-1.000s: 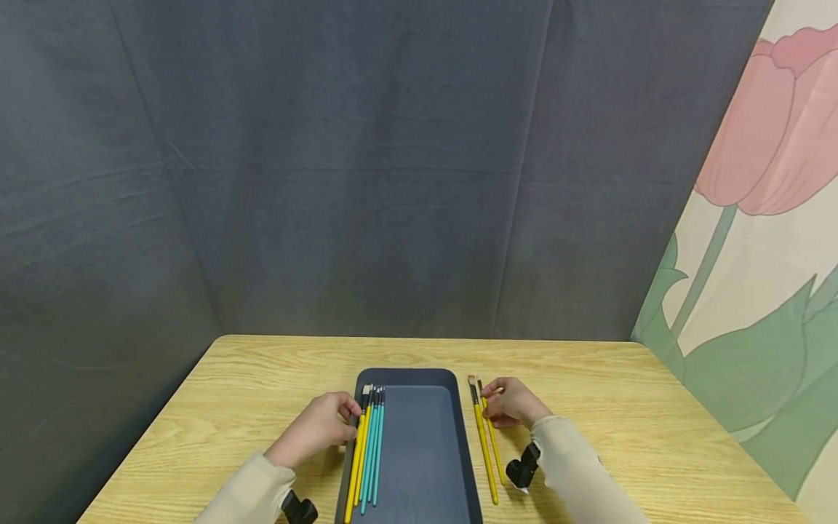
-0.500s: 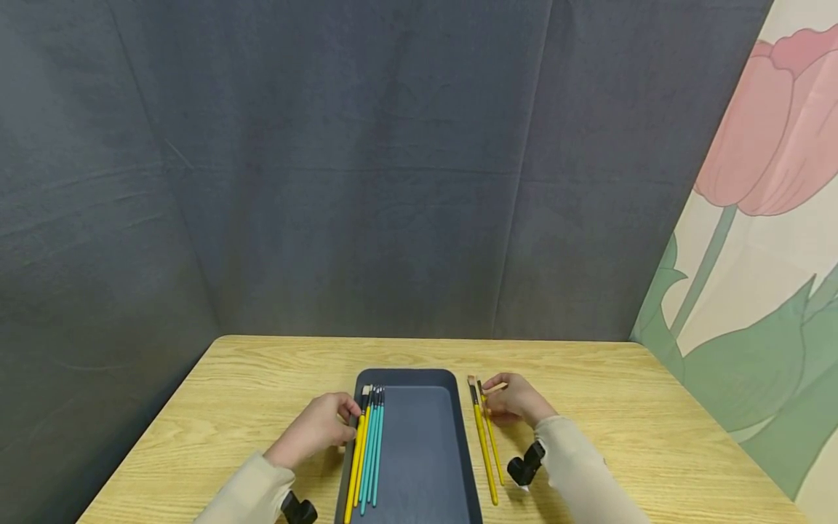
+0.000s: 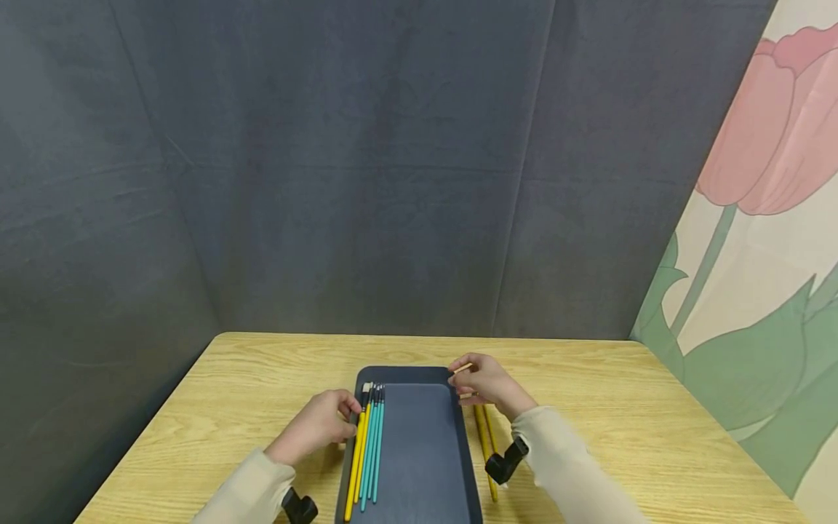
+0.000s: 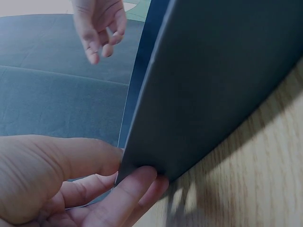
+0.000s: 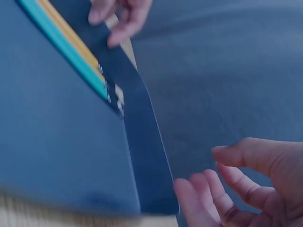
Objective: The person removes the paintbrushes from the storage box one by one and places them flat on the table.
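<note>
A dark tray [image 3: 422, 451] holds yellow and teal brushes [image 3: 368, 451] lengthwise.

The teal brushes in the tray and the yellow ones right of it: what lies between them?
Between the teal brushes and those yellow brushes, the head view shows bare floor and rim of the tray, then table.

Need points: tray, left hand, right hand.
tray [image 3: 424, 451]: head view, on its bare floor
left hand [image 3: 321, 422]: head view, on the middle of the hand
right hand [image 3: 487, 381]: head view, on the middle of the hand
</note>
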Demonstrator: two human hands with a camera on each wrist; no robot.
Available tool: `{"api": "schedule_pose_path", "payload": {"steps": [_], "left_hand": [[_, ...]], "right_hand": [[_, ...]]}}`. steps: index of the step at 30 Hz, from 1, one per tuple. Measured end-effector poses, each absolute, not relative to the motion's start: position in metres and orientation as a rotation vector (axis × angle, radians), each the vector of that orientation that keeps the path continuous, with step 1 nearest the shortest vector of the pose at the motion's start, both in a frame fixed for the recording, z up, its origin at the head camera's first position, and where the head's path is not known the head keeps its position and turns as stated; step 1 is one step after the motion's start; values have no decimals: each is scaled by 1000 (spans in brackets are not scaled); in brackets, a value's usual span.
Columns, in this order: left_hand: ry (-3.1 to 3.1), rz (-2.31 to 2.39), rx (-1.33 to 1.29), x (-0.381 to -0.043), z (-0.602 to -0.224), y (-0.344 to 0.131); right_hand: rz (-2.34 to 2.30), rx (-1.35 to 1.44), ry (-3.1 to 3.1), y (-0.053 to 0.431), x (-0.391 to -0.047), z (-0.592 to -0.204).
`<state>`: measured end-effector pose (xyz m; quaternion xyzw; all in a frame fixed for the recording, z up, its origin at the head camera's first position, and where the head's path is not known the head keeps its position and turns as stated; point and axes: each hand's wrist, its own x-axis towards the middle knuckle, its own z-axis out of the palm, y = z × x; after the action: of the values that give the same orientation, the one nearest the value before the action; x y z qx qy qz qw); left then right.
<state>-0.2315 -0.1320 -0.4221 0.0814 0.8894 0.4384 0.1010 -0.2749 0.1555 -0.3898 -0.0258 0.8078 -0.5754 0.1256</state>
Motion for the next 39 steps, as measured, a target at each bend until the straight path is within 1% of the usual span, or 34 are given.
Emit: {"api": "schedule_pose_path", "payload": {"steps": [7, 15, 26, 39], "left_hand": [[2630, 1291, 218, -230, -420, -131], [2628, 1286, 196, -230, -419, -131], [2643, 1297, 240, -229, -419, -132], [2645, 1277, 211, -230, -420, -133]], "right_hand": [[-1618, -184, 2330, 122, -265, -382], [-1571, -268, 2306, 93, -263, -389], [-1518, -213, 2268, 59, -263, -403], [-1514, -130, 2243, 45, -266, -420]]}}
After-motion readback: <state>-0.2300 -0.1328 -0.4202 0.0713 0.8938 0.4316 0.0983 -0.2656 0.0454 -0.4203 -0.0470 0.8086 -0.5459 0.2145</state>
